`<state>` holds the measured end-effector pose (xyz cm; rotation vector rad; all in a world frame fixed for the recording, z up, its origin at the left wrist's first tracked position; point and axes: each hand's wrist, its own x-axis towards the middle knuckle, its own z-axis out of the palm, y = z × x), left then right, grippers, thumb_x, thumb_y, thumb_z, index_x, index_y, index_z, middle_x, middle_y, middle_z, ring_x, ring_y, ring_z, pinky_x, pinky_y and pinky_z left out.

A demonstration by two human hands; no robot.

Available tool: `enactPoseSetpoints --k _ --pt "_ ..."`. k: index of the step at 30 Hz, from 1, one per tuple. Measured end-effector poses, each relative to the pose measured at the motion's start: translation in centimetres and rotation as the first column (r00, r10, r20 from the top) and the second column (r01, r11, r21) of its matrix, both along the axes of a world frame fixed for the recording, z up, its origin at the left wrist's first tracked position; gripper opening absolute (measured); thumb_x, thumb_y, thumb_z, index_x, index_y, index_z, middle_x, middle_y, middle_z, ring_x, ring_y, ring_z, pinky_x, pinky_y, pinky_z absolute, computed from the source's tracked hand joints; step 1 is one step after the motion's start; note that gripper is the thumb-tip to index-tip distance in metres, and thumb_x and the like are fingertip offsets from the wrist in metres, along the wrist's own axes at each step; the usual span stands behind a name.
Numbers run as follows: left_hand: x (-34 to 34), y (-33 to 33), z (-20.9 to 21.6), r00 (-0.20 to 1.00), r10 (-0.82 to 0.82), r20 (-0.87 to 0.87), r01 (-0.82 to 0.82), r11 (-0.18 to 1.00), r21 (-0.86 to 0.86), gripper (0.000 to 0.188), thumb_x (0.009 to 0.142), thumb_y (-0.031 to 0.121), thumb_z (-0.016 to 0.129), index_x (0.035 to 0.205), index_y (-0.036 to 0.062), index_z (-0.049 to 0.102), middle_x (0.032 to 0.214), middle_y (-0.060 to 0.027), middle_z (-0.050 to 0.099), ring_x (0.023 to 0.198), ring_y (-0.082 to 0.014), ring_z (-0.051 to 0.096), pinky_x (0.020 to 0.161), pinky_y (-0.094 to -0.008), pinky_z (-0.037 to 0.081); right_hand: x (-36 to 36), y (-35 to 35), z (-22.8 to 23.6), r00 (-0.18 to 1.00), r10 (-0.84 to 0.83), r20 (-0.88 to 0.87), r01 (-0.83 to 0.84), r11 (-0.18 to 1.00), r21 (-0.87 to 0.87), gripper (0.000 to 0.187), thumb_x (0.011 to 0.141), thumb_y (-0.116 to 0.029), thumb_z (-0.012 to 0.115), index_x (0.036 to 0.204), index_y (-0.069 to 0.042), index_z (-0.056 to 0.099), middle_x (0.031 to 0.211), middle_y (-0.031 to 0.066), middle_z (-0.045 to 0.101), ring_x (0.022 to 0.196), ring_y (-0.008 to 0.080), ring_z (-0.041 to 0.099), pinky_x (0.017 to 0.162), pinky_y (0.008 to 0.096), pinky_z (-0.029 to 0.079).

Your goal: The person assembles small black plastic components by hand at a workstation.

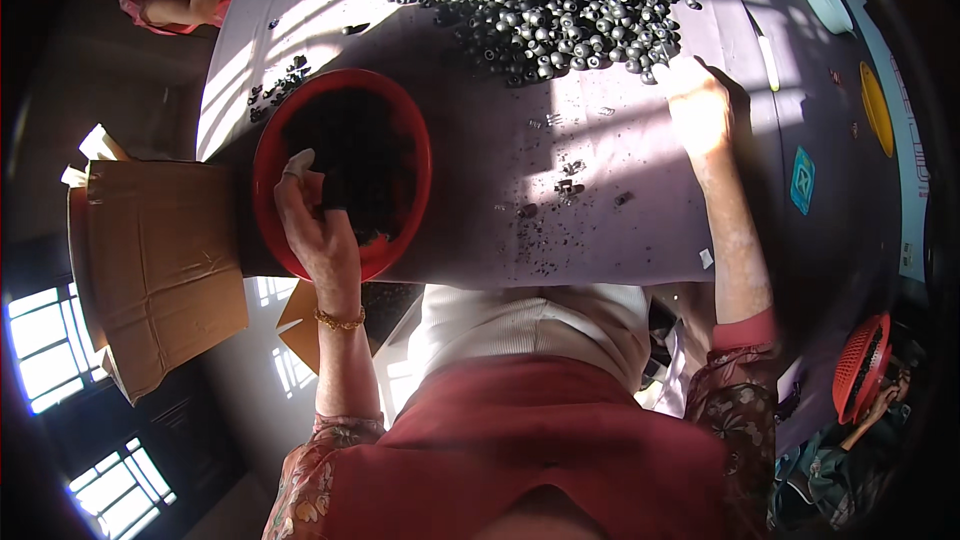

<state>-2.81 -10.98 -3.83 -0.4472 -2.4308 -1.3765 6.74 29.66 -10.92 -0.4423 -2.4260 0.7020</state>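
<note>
On the table (475, 210), parts are best lifted singly from the near edge of the pile (565, 15), set at the far side; the red basin (424, 155) is overhung by the half-curled left hand (323, 232), its hold not determinable, while at the pile's edge the right hand (697, 105) is placed, its opening and hold lost in glare. At right, a pale bowl (826, 3) and blue packet (802, 180) are noted; the middle is obstructed by loose crumbs (543, 245).

My one wide, head-worn fisheye view looks steeply down, nearest to the dark red cloth apron (540, 415), with the bare left hand (325, 235) and bare right hand (698, 108) farther off, over the purple-clothed table (475, 210).
</note>
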Motion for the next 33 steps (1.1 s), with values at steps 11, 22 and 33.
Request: enactPoseSetpoints --k 11,22,33 --pt "4.2 6.1 0.6 0.920 -0.389 -0.049 0.392 0.918 0.063 0.028 0.077 -0.010 0.044 0.102 -0.0026 0.054 0.095 -0.0106 0.055 0.088 -0.0205 0.055 0.081 -0.0294 0.044 -0.4 -4.3 3.0 0.955 -0.111 0.275 -0.007 0.918 0.396 0.020 0.081 -0.008 0.044 0.093 -0.011 0.060 0.087 0.0076 0.057 0.085 0.0221 0.057 0.073 0.0321 0.048" --pt "5.8 11.5 2.5 0.647 -0.720 0.252 0.669 0.694 0.266 0.013 0.086 0.004 0.047 0.095 -0.0021 0.055 0.083 -0.0047 0.055 0.072 -0.0105 0.055 0.067 -0.0242 0.045 4.2 -13.9 13.4 0.964 0.243 0.108 -0.212 0.949 -0.235 0.022 0.068 -0.003 0.074 0.083 0.001 0.058 0.075 0.0093 0.058 0.065 0.0184 0.057 0.060 0.0288 0.045" --pt "7.9 12.4 2.0 0.142 -0.959 0.244 -0.191 0.215 0.958 0.025 0.094 0.025 0.042 0.095 0.0034 0.055 0.075 -0.0023 0.051 0.067 -0.0112 0.048 0.066 -0.0274 0.042 4.2 -16.3 12.5 0.937 0.315 -0.151 -0.315 0.570 -0.759 0.017 0.075 0.007 0.065 0.085 0.002 0.052 0.078 0.0054 0.051 0.061 0.0123 0.058 0.049 0.0221 0.049"
